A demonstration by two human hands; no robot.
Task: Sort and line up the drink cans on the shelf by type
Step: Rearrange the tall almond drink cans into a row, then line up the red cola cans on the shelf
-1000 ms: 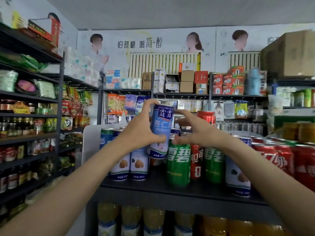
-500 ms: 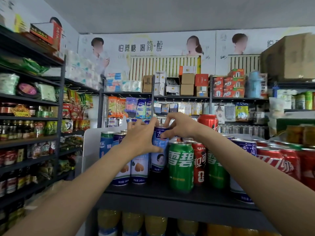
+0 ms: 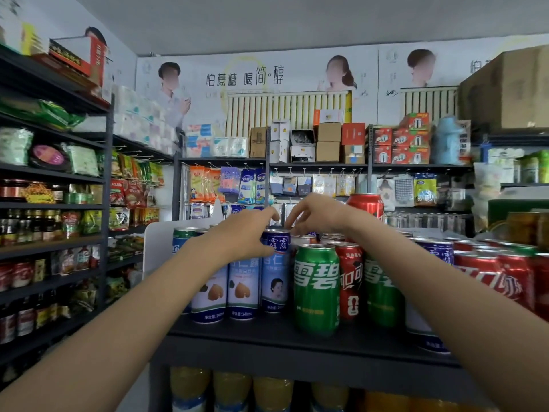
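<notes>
The blue almond-milk can [image 3: 274, 272] is standing on the black shelf [image 3: 267, 334], lined up as the third of its kind beside two matching cans [image 3: 225, 289] at left. Sorting is judged only partly done: green Sprite cans [image 3: 316, 289] and red cola cans [image 3: 350, 281] are being left mixed at right. The can's upper part is being gripped by the left hand [image 3: 240, 236], thumb in front. The right hand [image 3: 315, 215] is being held just above the can tops, fingers loosely curled, holding nothing.
</notes>
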